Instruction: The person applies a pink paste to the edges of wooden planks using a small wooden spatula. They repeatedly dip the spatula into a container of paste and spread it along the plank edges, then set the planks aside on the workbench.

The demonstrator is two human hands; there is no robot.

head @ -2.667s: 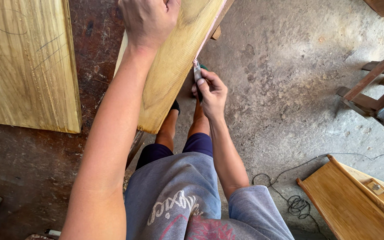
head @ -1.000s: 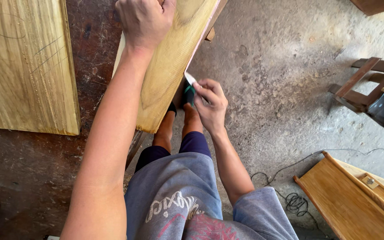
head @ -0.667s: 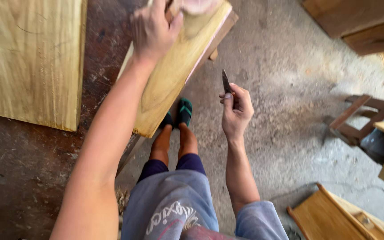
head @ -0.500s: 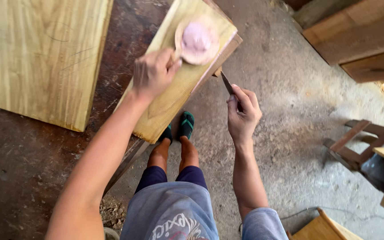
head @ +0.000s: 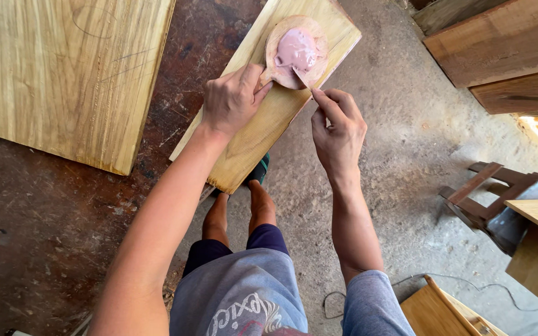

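Pinching a small blade [head: 301, 79], apparently: right hand [head: 339, 134] fingers closed.

The right hand [head: 339, 132] hides most of the scraper blade [head: 300, 78].

Right hand [head: 339, 132] lifted from board edge [head: 231, 180] up to pink filler [head: 296, 50]. Blade tip [head: 300, 79] now touching round palette [head: 294, 53]. Left hand [head: 231, 99] shifted down board to palette handle.
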